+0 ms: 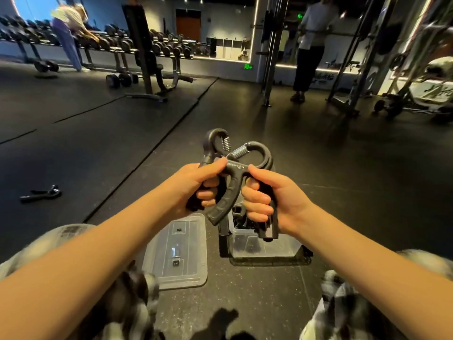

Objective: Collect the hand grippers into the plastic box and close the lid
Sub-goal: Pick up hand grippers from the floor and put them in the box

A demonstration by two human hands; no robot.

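Left hand [196, 185] curled round first gripper [212, 141], right hand [275, 201] round second gripper [262, 152]; box [245, 246] seemingly beneath

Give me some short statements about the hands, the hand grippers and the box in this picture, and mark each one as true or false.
1. Each hand holds a hand gripper. True: the left hand grips the left gripper, and the right hand grips the right gripper.
2. The lid is closed on the plastic box. False: the lid lies on the floor to the left of the open plastic box.
3. A third gripper lies on the floor, far to the left. True.
4. The plastic box is empty. False: dark items lie inside it.
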